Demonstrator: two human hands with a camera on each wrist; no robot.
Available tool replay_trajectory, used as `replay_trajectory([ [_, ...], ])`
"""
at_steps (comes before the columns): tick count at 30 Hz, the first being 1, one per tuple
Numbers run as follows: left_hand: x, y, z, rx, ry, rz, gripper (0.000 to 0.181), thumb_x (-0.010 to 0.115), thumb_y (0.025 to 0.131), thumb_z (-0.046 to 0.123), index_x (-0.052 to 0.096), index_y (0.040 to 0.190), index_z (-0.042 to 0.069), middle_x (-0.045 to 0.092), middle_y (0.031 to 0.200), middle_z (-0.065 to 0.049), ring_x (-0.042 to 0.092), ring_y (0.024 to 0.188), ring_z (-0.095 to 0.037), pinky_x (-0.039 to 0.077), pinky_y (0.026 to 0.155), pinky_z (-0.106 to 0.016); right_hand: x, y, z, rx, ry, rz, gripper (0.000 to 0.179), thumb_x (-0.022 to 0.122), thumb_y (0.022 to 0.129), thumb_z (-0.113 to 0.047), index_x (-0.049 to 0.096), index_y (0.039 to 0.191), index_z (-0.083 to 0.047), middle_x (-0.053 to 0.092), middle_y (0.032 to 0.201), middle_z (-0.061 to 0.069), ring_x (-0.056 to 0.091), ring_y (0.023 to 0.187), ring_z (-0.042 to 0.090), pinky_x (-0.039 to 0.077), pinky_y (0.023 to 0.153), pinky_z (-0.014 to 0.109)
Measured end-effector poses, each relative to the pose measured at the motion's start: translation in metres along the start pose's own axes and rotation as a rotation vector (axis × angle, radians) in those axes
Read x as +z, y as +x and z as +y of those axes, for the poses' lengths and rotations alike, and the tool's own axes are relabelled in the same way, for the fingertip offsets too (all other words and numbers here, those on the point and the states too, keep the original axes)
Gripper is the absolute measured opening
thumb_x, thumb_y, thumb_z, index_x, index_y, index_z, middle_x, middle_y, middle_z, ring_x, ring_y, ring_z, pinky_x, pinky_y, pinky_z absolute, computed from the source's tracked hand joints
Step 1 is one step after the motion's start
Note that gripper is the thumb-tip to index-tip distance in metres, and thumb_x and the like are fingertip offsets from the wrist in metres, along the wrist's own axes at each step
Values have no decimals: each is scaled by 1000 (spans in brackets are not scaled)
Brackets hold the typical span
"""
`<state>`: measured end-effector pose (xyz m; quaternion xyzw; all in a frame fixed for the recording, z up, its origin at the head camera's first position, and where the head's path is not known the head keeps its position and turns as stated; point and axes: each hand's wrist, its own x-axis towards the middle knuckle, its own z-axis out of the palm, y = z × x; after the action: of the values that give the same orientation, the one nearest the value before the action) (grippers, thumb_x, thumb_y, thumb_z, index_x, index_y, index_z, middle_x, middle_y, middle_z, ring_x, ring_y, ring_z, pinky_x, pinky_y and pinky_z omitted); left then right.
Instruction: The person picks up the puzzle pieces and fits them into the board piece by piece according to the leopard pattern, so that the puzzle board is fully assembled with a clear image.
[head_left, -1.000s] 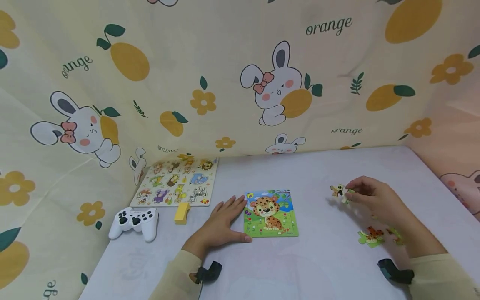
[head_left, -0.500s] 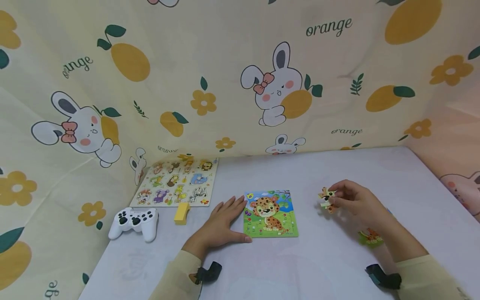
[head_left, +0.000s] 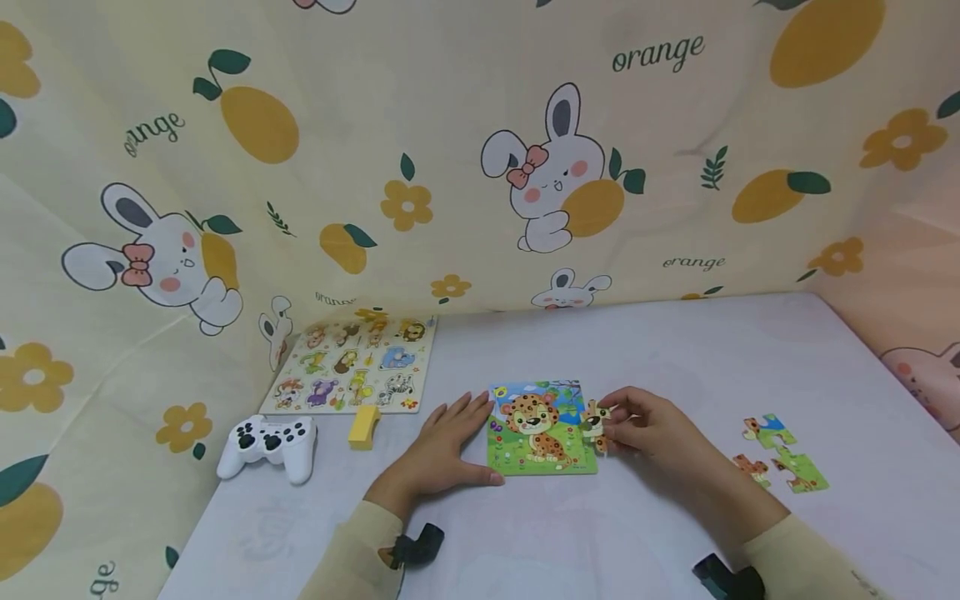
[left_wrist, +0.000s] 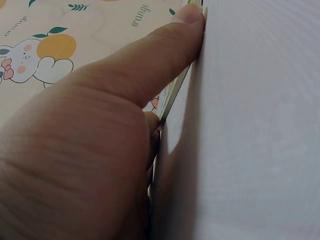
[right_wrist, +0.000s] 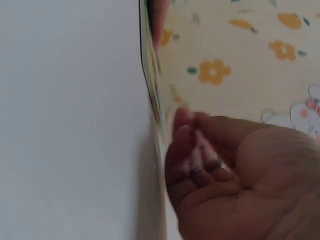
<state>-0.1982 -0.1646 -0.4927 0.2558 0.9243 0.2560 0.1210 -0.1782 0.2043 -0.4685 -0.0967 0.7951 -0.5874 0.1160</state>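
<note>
A square leopard puzzle board (head_left: 517,454) lies flat in the middle of the table in the head view. At its left edge my left hand (head_left: 444,450) rests with spread, straight fingers, the thumb by the near corner. My right hand (head_left: 656,429) pinches a puzzle piece (head_left: 592,423) with a leopard-face print between thumb and fingertips, over the board's right edge. Whether the piece touches the board cannot be told. In the left wrist view, the left thumb (left_wrist: 165,50) lies along the thin board edge. The right wrist view is blurred; the right hand (right_wrist: 235,175) has its fingertips together there.
Several loose puzzle pieces (head_left: 802,468) lie to the right, partly behind the right forearm. On the left are a yellow block (head_left: 363,427), a white game controller (head_left: 268,446) and an animal puzzle board (head_left: 378,371). A printed cloth (head_left: 450,167) hangs behind the table.
My right hand has carried the puzzle piece leftward from the right side to the board's right edge, uncovering more of the loose pieces. The left hand and the board have stayed put.
</note>
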Motion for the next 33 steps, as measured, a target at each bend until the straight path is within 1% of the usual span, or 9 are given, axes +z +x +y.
replay_trajectory([
  [3, -1, -1, 1, 2, -3, 3, 118, 81, 83, 75, 29, 175, 22, 14, 180, 12, 2, 165, -16, -2, 131, -50, 15, 2, -2, -9, 50, -36, 37, 68, 101, 8, 59, 137, 11, 65, 109, 16, 70, 94, 29, 64, 76, 33],
  [7, -1, -1, 2, 2, -7, 3, 118, 81, 83, 75, 30, 174, 22, 15, 180, 12, 3, 165, -16, -2, 131, -50, 32, 7, -5, -18, 60, -39, 37, 70, 100, 8, 61, 137, 10, 67, 109, 16, 70, 96, 29, 64, 77, 33],
  [14, 0, 0, 0, 4, 7, 3, 118, 80, 83, 77, 29, 175, 23, 14, 180, 14, 2, 165, -15, -2, 131, -49, 57, 22, -10, -42, 11, -24, 38, 72, 101, 5, 65, 139, 5, 69, 108, 11, 68, 97, 26, 63, 81, 31],
  [18, -1, 0, 1, 9, 2, 5, 117, 80, 84, 76, 30, 174, 22, 15, 180, 13, 3, 165, -16, -2, 131, -51, 66, 32, -12, -41, -41, -7, 40, 73, 102, 1, 66, 142, 2, 72, 110, 8, 68, 98, 23, 60, 83, 30],
  [22, -1, 0, 2, 9, 0, 4, 117, 80, 84, 76, 30, 174, 21, 15, 180, 13, 3, 165, -15, -2, 131, -50, 71, 38, -13, -28, -75, -5, 40, 72, 104, -2, 65, 143, 3, 72, 111, 6, 69, 99, 21, 59, 85, 33],
  [25, -1, 0, 1, 10, 1, 1, 117, 80, 84, 76, 29, 175, 22, 14, 180, 13, 2, 165, -15, -2, 131, -50, 72, 38, -14, -15, -93, 15, 42, 73, 103, -3, 65, 144, 3, 71, 110, 6, 68, 98, 21, 58, 88, 37],
  [27, 0, 0, 0, 10, 1, 1, 118, 80, 84, 76, 29, 175, 22, 14, 180, 13, 2, 165, -15, -2, 131, -50, 71, 37, -15, -12, -146, 45, 43, 75, 103, -7, 66, 144, 0, 71, 109, 4, 67, 97, 20, 55, 87, 37],
  [30, 0, 0, 0, 10, 2, 2, 117, 80, 84, 76, 29, 175, 22, 14, 180, 14, 2, 165, -15, -1, 131, -50, 71, 34, -19, -25, -229, 81, 40, 77, 103, -13, 69, 141, -3, 70, 108, 2, 64, 92, 19, 53, 82, 38],
  [33, -1, -1, 0, 10, 2, 3, 117, 80, 83, 76, 30, 174, 23, 15, 180, 14, 3, 165, -16, -1, 131, -51, 71, 31, -23, -77, -339, 91, 36, 76, 103, -15, 72, 138, -5, 70, 113, 3, 62, 94, 22, 54, 82, 42],
])
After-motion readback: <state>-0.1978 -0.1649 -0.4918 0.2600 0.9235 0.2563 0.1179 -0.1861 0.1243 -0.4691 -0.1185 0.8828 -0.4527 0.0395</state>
